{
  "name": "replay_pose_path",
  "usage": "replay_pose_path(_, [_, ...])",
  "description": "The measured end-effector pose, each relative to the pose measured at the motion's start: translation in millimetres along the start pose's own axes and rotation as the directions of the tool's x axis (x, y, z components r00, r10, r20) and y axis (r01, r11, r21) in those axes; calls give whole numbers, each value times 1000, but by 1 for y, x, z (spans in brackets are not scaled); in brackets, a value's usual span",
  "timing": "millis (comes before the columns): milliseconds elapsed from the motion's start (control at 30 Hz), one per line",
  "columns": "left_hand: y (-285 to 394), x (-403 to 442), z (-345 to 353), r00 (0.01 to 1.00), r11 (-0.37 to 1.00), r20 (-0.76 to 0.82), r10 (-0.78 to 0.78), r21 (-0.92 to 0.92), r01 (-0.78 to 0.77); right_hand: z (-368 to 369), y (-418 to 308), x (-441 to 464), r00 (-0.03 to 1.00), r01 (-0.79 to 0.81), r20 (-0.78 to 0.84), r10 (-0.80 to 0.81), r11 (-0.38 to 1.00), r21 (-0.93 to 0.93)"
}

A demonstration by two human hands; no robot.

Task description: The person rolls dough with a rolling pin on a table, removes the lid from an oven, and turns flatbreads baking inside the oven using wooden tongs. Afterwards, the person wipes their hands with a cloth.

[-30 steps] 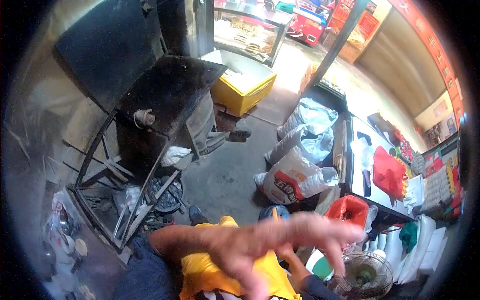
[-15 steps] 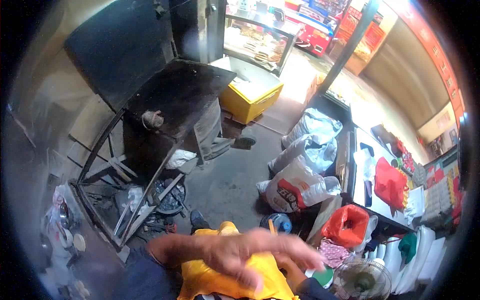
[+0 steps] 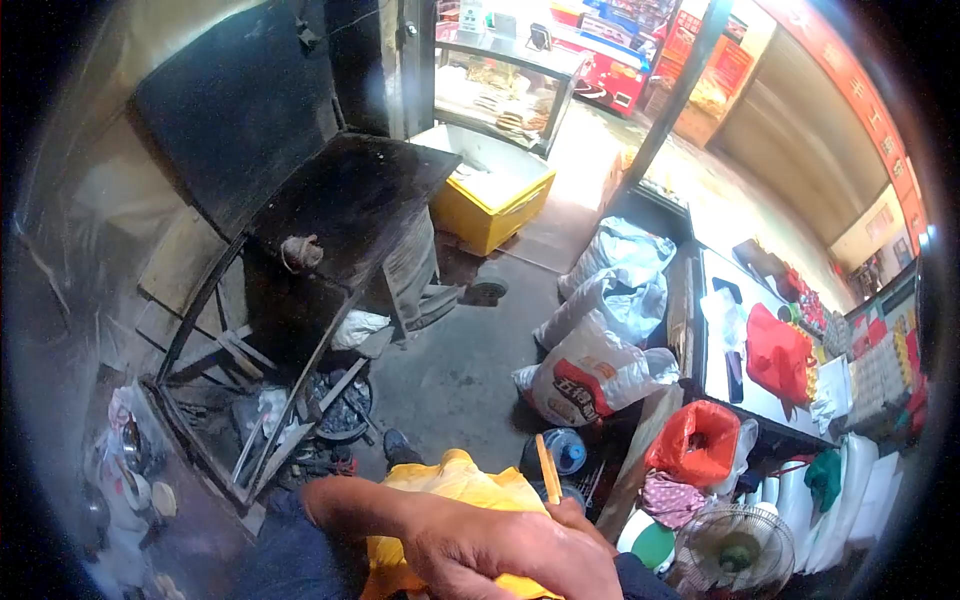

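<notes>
My left hand reaches in from the lower left, its back toward me, over the yellow cloth on my lap. Its fingers stretch to the right, and yellow shows in the gap beside the thumb; the bottom edge cuts off part of the hand. Just beyond its fingers, my right hand is closed around a light wooden stick that points up. Most of the right hand lies hidden behind the left, so I cannot tell whether they touch.
A blue-capped water bottle and white sacks stand ahead. To the right are a red-lined bin and a fan. A dark metal stand and a pan of coals are left. Farther off sits a yellow box.
My left hand has dropped lower, from a blurred sweep over the lap to near the bottom edge. More of the wooden stick in my right hand now shows. The view has shifted slightly.
</notes>
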State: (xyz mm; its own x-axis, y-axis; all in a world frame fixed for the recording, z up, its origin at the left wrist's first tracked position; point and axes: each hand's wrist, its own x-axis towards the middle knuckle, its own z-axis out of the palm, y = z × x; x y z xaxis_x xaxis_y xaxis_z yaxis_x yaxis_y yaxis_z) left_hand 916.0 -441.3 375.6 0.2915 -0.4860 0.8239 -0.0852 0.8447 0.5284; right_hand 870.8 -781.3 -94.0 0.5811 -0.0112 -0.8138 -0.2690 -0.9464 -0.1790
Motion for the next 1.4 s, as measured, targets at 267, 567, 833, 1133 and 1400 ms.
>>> replay_pose_path(267, [-70, -179, -87, 386, 114, -878, -284, 369, 923, 5, 10, -27, 972, 223, 129, -194, 937, -270])
replay_pose_path(567, [-126, -641, 71, -717, -325, -697, 13, -681, 656, -17, -5, -44, 990, -135, 3, 138, 970, 201])
replay_pose_path(833, [-115, -594, 160, -889, 365, -368, -273, -894, 258, 8, 16, -13, 1000, 12, -12, -12, 999, -38])
replay_pose_path(1133, [-99, -488, 23, -569, 432, -822, -29, -523, 735, -51, -60, -38, 999, -9, 47, 2, 990, 138])
replay_pose_path(1400, [-112, -529, 31, -574, 161, -813, 92, -557, 815, -23, -36, -27, 1000, 0, -15, 3, 981, 195])
